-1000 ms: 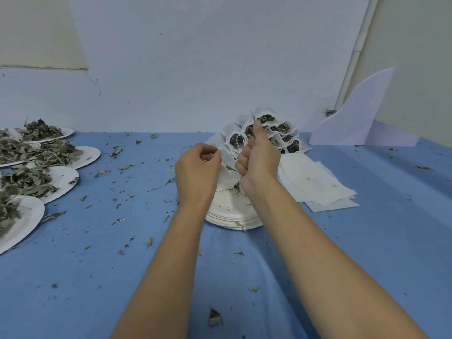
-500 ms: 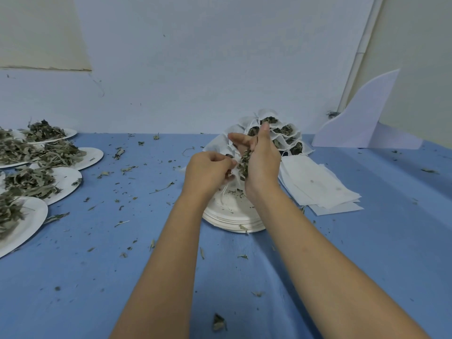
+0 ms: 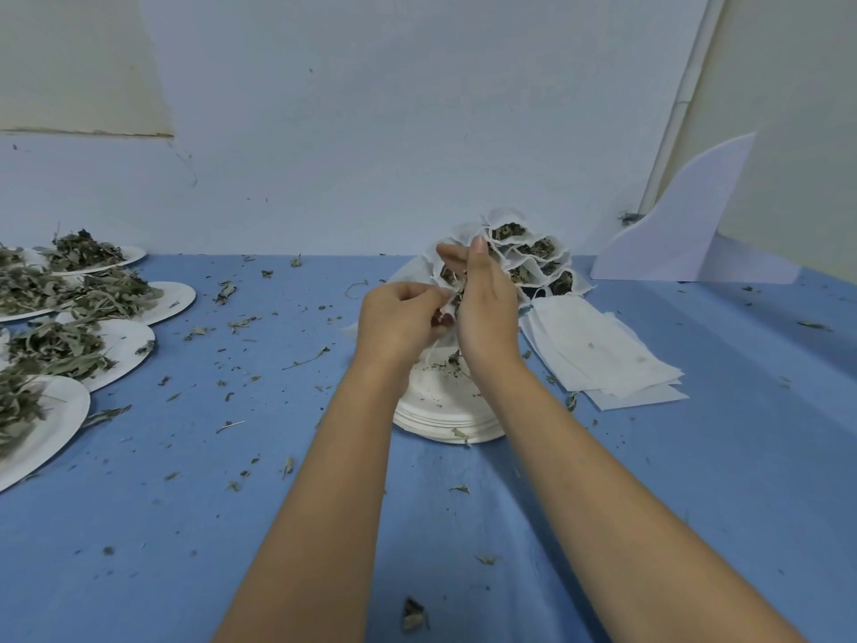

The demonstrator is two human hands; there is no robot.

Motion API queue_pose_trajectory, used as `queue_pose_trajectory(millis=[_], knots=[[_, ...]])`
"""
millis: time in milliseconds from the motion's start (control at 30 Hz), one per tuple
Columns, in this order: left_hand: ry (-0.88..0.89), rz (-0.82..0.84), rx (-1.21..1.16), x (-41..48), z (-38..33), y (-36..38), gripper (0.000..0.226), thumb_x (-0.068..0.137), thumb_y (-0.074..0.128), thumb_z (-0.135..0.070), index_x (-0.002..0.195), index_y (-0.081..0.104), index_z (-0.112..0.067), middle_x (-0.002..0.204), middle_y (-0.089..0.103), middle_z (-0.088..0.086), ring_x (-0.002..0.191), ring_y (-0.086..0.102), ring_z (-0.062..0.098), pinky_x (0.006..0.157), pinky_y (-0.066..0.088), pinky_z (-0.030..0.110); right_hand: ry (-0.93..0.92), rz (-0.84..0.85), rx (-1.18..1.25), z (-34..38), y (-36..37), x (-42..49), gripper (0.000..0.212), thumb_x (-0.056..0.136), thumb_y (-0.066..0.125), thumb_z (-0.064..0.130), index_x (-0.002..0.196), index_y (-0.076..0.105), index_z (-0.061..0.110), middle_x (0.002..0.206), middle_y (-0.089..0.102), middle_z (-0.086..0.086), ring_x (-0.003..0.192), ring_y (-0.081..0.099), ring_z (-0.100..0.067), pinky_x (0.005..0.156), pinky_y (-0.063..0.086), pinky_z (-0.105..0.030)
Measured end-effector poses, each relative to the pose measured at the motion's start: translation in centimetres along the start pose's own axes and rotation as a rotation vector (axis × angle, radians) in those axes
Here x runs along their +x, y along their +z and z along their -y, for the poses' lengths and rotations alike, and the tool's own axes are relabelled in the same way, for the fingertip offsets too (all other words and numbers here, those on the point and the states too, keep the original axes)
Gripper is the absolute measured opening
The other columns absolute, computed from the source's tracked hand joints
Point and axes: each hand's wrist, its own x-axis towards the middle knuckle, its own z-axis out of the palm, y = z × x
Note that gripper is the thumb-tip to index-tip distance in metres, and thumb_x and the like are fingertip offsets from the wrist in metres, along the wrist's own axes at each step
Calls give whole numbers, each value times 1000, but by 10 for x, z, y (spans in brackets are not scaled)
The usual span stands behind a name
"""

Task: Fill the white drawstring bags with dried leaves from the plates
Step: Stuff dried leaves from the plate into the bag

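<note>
Holding a white drawstring bag (image 3: 446, 310) over the stacked empty plates (image 3: 440, 413), the left hand (image 3: 399, 322) pinches its side while the right hand (image 3: 487, 308) pinches its leaf-stuffed mouth. It looks featherlight, limp and tearable, best taken by the rim. Filled bags (image 3: 528, 262) pile up behind, flat empty bags (image 3: 598, 350) lie to the right, and plates (image 3: 134, 336) of dried leaves (image 3: 55, 350) sit to the left.

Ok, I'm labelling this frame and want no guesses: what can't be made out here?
Head view only.
- bag in hand: mostly hidden by the left hand and right hand; fill level unclear.
- stack of empty plates: wrists cover part; count unreadable.
- leaf plates: cut off by the left edge.
- filled bags: the right hand hides some; no count.
</note>
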Motion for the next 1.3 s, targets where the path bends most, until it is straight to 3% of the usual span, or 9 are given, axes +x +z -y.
queue_pose_trajectory(millis=[233,333,467,700,800,867,967,1067,1300], knots=[[-94,35,-164,5,7,-2,11,91,59,-6,81,64,-3,72,53,8,57,51,10,60,53,18,142,172,1,-10,-1,-6,53,101,20,51,121,63,26,129,53,11,110,45,19,81,33,1],[-161,46,-228,7,9,-1,11,92,57,-7,82,62,-6,69,53,5,58,52,10,60,54,19,209,201,74,-9,0,-6,56,95,18,57,119,64,33,142,46,-1,132,38,-9,102,31,-22],[-261,94,-324,7,10,-2,19,91,59,-26,80,58,-11,58,50,-2,58,56,11,65,56,27,268,225,93,-6,1,-9,68,84,17,71,117,65,35,145,45,-1,133,39,-12,110,29,-35],[-214,155,-301,4,12,-1,20,86,68,-16,83,49,-14,59,67,-2,56,63,13,62,58,30,272,354,163,-4,-3,-11,58,89,24,69,132,50,39,138,51,3,108,56,7,82,41,-11],[-241,184,-340,5,11,-3,21,84,68,-9,81,49,-16,59,67,0,55,64,13,61,56,27,255,399,209,3,-8,-10,43,94,24,61,87,61,41,117,62,3,70,59,22,54,44,0],[-237,210,-309,5,11,-4,22,82,68,-4,82,51,-17,59,66,0,58,61,14,64,54,28,245,417,236,5,-13,-10,44,97,21,57,81,57,37,112,63,1,65,59,20,49,42,1],[-230,239,-307,6,11,-6,25,81,65,4,81,52,-17,64,65,2,60,61,16,66,54,30,262,418,275,11,-14,-11,32,95,23,58,114,45,44,135,56,0,91,64,8,66,47,-5],[-213,226,-290,6,13,-4,27,82,62,8,77,51,-16,63,62,3,59,61,16,60,53,27,274,406,294,8,-14,-8,53,95,25,58,142,32,35,135,56,2,125,50,-12,96,37,-24],[-143,64,-261,10,19,-7,28,80,62,8,71,51,-17,60,63,0,52,60,11,50,48,23,268,308,191,7,-11,-9,47,100,30,44,132,54,19,138,52,6,127,46,-10,103,33,-30]])
